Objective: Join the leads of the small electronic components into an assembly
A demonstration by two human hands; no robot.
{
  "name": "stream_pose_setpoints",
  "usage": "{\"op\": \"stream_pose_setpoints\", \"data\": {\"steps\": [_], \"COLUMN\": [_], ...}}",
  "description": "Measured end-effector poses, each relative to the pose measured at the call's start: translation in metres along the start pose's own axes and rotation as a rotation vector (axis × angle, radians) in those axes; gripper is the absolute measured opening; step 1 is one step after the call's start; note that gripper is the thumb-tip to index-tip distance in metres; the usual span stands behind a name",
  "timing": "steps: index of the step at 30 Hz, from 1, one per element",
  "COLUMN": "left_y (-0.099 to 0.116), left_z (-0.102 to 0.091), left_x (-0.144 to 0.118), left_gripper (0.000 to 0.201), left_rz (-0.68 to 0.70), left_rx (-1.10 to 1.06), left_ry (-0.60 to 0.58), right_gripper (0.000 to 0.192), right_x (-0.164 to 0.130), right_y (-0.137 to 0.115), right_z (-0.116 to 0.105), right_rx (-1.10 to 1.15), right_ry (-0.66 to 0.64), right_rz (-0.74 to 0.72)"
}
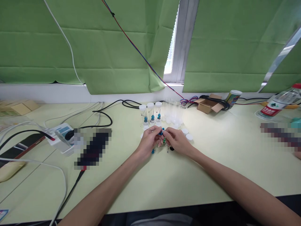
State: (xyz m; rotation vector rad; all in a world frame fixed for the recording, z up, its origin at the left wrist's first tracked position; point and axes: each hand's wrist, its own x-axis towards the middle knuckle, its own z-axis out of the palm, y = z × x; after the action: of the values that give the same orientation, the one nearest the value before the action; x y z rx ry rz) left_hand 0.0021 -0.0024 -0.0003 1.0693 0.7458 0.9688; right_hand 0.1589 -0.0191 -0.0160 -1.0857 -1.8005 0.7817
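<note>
At the middle of the table my left hand and my right hand meet, fingers bent inward. Between their fingertips is a small shiny blue part, too small to name, pinched by both. Just below it shows a green piece, partly hidden by the fingers. On the table under my hands lie another small blue piece and a round black piece. Behind my hands stand capped clear vials, each with a blue part and thin metal in it. Beside them are several clear tubes and white caps.
A small open cardboard box with black cable, a printed can and a red-labelled plastic bottle stand at the back right. To the left are a white power strip, a blurred dark phone-like object and loose cables.
</note>
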Motion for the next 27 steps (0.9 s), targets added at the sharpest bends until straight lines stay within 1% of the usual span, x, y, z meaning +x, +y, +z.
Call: {"op": "stream_pose_setpoints", "data": {"steps": [4, 11, 13, 18, 20, 24, 27], "left_y": [0.0002, 0.0005, 0.0005, -0.0008, -0.0012, -0.0016, -0.0012], "left_z": [0.0002, 0.0007, 0.0004, -0.0013, -0.0016, -0.0015, -0.0009], "left_x": [-0.0015, -0.0017, -0.0014, 0.0005, 0.001, 0.0011, 0.0003], "left_gripper": [0.027, 0.028, 0.028, 0.028, 0.027, 0.027, 0.028], "left_rz": [0.006, 0.0, 0.003, 0.011, 0.013, 0.018, 0.018], "left_rx": [0.028, 0.04, 0.03, 0.009, 0.016, 0.032, 0.048], "left_ry": [-0.01, -0.004, -0.001, 0.005, 0.006, 0.001, 0.004], "right_gripper": [0.043, 0.049, 0.048, 0.032, 0.029, 0.032, 0.038], "right_x": [0.0006, 0.0017, 0.0015, -0.0005, -0.0012, -0.001, -0.0002], "right_y": [-0.0012, -0.0009, -0.0007, -0.0003, -0.0001, -0.0009, -0.002], "right_z": [-0.0007, -0.0004, -0.0005, -0.0005, -0.0002, -0.0004, -0.0013], "right_rx": [-0.046, -0.039, -0.026, 0.005, 0.01, 0.037, 0.003], "right_ry": [0.003, 0.011, 0.017, -0.021, -0.033, -0.048, -0.048], "right_rz": [-0.007, 0.016, 0.023, 0.027, 0.019, 0.004, 0.0]}}
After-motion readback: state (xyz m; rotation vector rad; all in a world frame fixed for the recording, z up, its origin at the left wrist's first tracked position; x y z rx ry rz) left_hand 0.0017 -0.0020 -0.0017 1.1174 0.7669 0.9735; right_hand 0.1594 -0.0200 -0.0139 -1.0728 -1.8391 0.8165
